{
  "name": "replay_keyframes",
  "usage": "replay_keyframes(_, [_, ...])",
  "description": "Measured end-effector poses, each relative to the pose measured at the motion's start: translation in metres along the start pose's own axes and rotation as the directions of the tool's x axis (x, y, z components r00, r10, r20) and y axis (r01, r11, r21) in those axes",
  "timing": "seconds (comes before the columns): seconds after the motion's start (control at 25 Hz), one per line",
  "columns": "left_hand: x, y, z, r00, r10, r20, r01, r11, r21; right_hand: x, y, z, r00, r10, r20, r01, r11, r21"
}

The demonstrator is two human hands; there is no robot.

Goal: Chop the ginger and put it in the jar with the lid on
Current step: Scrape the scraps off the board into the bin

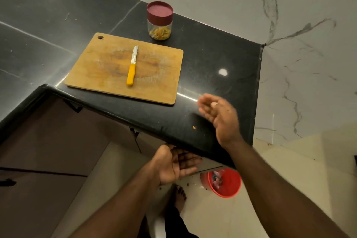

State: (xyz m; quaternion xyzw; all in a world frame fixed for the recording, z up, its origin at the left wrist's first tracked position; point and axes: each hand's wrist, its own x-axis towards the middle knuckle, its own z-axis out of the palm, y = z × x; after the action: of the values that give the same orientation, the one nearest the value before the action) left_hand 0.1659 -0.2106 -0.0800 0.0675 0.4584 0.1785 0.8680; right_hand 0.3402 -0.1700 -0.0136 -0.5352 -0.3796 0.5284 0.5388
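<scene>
**Ginger jarred and lidded; little left to go wrong but a careless sweep**

The jar (159,22) stands upright on the black counter (212,60), just beyond the far right corner of the chopping board (125,67) and not touching it. Its maroon lid (159,11) sits on top, and pale yellow ginger pieces (160,33) show through the clear wall at the bottom. The task looks essentially finished.

What remains is mostly risk of clumsiness. The yellow-handled knife (132,66) lies loose on the middle of the board, blade pointing toward the jar; a hand reaching across could catch it or nudge the jar, and I cannot tell whether the lid is pressed fully home, so a knock might spill it. A small orange scrap (194,127) lies on the counter off the board's near right corner, toward the edge.

Both hands are well clear of the jar, on the near side of the board. The right hand (218,116) hovers above the counter off the board's near right corner, fingers spread and blurred, holding nothing. The left hand (173,164) is lower, below the counter edge, palm up, loosely open and empty.
</scene>
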Motion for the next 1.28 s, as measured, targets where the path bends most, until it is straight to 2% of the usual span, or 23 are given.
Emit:
replay_keyframes(0.04, [0.001,-0.001,0.000,1.000,0.010,0.006,-0.010,1.000,-0.017,0.005,-0.006,-0.010,0.994,-0.006,-0.105,0.006,1.000,-0.001])
replay_keyframes(0.12, [0.001,-0.003,0.003,1.000,0.022,0.014,-0.022,0.999,-0.030,0.006,-0.006,-0.018,0.984,-0.012,-0.179,-0.003,0.997,-0.081])
replay_keyframes(0.2, [0.001,-0.005,0.004,0.999,0.027,0.026,-0.026,0.999,-0.048,-0.018,0.010,0.003,0.995,-0.021,-0.095,0.001,0.980,-0.198])
replay_keyframes(0.24, [0.002,-0.005,0.004,0.999,0.029,0.032,-0.027,0.998,-0.060,-0.033,0.020,0.017,1.000,-0.012,-0.012,0.009,0.980,-0.200])
replay_keyframes(0.32, [0.002,-0.005,0.003,0.999,0.035,0.039,-0.033,0.998,-0.061,-0.049,0.022,0.039,0.993,-0.024,0.115,0.034,0.995,-0.091])
replay_keyframes(0.4, [0.000,-0.003,0.000,0.999,0.035,0.036,-0.033,0.998,-0.053,-0.020,0.010,0.035,0.999,-0.038,0.028,0.039,0.999,-0.035])
replay_keyframes(0.48, [0.000,-0.001,-0.002,0.999,0.050,0.021,-0.049,0.997,-0.066,0.025,-0.011,0.026,0.994,-0.035,-0.102,0.027,0.997,-0.078])
replay_keyframes(0.56, [0.001,0.000,-0.005,0.998,0.064,0.021,-0.063,0.994,-0.085,0.054,-0.015,0.023,0.992,-0.028,-0.124,0.009,0.988,-0.154])
replay_keyframes(0.64, [0.002,0.002,-0.006,0.998,0.063,0.014,-0.062,0.993,-0.098,0.049,-0.004,0.035,0.999,-0.019,-0.044,0.011,0.984,-0.180])
replay_keyframes(0.72, [0.001,0.002,-0.008,0.998,0.065,0.012,-0.063,0.994,-0.094,0.021,0.009,0.048,0.995,-0.017,0.094,0.033,0.985,-0.167])
replay_keyframes(0.84, [-0.002,0.002,-0.010,0.995,0.098,0.022,-0.095,0.990,-0.102,-0.030,0.026,0.053,0.954,-0.019,0.298,0.060,0.990,-0.129])
replay_keyframes(0.88, [-0.002,0.002,-0.010,0.994,0.106,0.025,-0.103,0.989,-0.104,-0.036,0.025,0.050,0.957,-0.013,0.289,0.042,0.995,-0.092])
replay_keyframes(0.96, [-0.002,0.002,-0.009,0.993,0.116,0.014,-0.114,0.988,-0.109,-0.029,0.015,0.040,0.985,-0.001,0.171,0.010,0.999,-0.050])
replay_keyframes(1.08, [-0.001,0.001,-0.008,0.992,0.126,0.003,-0.125,0.985,-0.119,-0.015,0.008,0.030,1.000,-0.022,0.004,0.022,0.996,-0.089])
replay_keyframes(1.2, [-0.002,0.001,-0.006,0.992,0.125,0.018,-0.122,0.985,-0.125,-0.051,0.030,0.053,0.997,-0.041,0.070,0.052,0.985,-0.164])
replay_keyframes(1.28, [-0.004,0.000,-0.007,0.993,0.115,0.012,-0.113,0.987,-0.111,-0.072,0.034,0.067,0.987,-0.063,0.145,0.080,0.990,-0.118])
